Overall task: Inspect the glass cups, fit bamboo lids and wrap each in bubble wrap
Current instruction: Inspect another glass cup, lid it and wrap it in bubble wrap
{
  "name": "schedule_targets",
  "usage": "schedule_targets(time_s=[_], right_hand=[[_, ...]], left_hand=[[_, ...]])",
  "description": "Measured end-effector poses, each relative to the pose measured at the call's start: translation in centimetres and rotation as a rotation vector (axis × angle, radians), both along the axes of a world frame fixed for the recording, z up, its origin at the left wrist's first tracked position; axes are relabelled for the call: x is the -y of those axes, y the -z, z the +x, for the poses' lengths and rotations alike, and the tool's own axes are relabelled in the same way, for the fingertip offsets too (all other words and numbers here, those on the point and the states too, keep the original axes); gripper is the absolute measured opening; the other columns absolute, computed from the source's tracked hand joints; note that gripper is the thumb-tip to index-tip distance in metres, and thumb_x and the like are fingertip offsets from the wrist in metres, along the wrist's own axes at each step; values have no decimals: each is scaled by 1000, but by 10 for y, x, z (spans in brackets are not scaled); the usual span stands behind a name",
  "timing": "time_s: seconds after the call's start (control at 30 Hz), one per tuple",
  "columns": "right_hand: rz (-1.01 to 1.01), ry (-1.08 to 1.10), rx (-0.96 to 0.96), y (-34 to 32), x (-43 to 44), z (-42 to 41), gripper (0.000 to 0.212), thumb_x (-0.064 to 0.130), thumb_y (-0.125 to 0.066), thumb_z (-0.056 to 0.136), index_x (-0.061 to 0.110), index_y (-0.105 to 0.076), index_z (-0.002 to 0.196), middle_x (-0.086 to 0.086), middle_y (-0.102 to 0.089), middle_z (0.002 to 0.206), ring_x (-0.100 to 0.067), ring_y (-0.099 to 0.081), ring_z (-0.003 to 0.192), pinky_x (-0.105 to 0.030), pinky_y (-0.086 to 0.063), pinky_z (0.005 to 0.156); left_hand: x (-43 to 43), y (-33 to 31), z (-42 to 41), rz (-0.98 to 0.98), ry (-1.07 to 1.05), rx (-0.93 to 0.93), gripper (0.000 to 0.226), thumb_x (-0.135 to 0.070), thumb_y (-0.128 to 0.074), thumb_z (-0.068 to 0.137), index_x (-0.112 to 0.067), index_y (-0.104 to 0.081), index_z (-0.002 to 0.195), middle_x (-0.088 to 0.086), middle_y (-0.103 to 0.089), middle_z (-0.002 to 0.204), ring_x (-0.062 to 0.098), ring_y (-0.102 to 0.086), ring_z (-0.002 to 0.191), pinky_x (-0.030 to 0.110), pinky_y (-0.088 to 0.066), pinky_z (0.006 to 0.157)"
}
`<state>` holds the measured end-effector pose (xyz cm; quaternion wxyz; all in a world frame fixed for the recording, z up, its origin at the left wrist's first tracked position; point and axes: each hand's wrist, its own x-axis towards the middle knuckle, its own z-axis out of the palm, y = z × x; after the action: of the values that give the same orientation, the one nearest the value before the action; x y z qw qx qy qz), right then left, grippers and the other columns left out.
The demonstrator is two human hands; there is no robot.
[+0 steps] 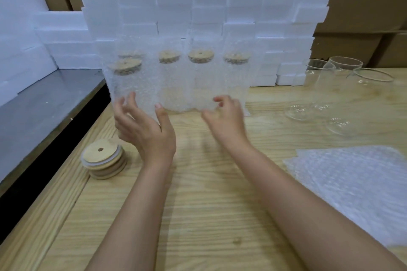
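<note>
Flanking wrapped cups (176,81): lid stack (103,158) left, bare glasses (334,86) right.

5 wrapped cups (202,81) on a wooden table (198,204).
Gripping the leftmost cup (130,86) with the left hand (143,132), right hand (226,116) loosely curled before the row, blurred.

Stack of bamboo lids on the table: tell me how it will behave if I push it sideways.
The stack of bamboo lids sits staggered, so it would probably shear and slide apart rather than move as one. The lids look thin and wooden, likely light and stiff. Flat on the table, they seem unlikely to roll.
</note>
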<state>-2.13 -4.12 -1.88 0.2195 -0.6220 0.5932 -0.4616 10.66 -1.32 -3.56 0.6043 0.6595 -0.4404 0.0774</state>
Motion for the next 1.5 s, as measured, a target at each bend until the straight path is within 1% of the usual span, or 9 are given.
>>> schedule_targets(time_s=[0.13,0.27,0.4,0.5,0.8,1.07,1.37,1.43,1.5], right_hand=[[-299,414,-72,-14,-1,-94,43,20,-66,82,10,-53,122,-16,-45,123,-31,-41,113,-22,-24,86],[-118,646,-106,-7,9,-152,69,25,-67,82,16,-33,142,-18,-31,135,-36,-35,118,-36,-33,95],[10,627,-262,-4,21,-166,91,31,-66,84,32,-6,151,-21,-30,131,-37,-36,112,-41,-36,93],[47,594,-306,-16,32,-174,89,37,-62,87,38,0,151,-24,-31,132,-39,-36,114,-43,-36,95],[-14,530,-359,-36,43,-178,56,18,-58,88,22,-29,136,-23,-23,139,-42,-42,113,-37,-36,74],[-57,477,-350,-47,43,-169,32,16,-59,93,12,-40,119,-21,-35,140,-39,-48,113,-34,-36,76],[-217,234,-293,-43,-1,-123,26,19,-63,91,15,-47,110,-5,-47,118,-18,-43,100,-29,-29,71],[-250,168,-237,-41,-14,-107,25,20,-64,90,19,-46,107,0,-47,113,-13,-40,100,-23,-25,71],[-285,106,-186,-38,-29,-90,26,20,-66,88,23,-45,103,2,-49,112,-10,-40,101,-18,-24,69]], left_hand=[[-5,9,-13,66,133,186,46,-25,-50,90,-3,-49,131,23,-45,124,36,-41,111,42,-27,96],[-4,14,-16,142,192,228,50,-30,-45,88,-6,-49,131,17,-50,118,34,-43,112,40,-27,98],[-1,15,-13,147,190,173,51,-32,-44,87,-9,-47,132,11,-51,115,29,-43,111,38,-26,97],[1,16,-12,138,205,166,47,-28,-47,88,-10,-47,131,9,-53,113,29,-46,108,38,-25,96],[1,18,-12,99,259,205,42,-24,-47,89,-6,-51,126,7,-59,106,28,-52,99,37,-26,94],[1,19,-12,67,357,223,33,-11,-54,93,-3,-52,125,9,-61,102,26,-55,94,39,-39,89],[-5,16,-31,107,538,102,30,-17,-58,93,-15,-54,123,-14,-58,84,10,-58,77,40,-51,80],[-5,16,-42,156,666,38,42,-24,-65,90,-20,-49,128,-15,-60,94,5,-59,85,38,-50,85],[-6,18,-52,259,802,-38,69,-39,-71,82,-25,-35,140,-8,-56,121,5,-54,109,32,-44,96]])
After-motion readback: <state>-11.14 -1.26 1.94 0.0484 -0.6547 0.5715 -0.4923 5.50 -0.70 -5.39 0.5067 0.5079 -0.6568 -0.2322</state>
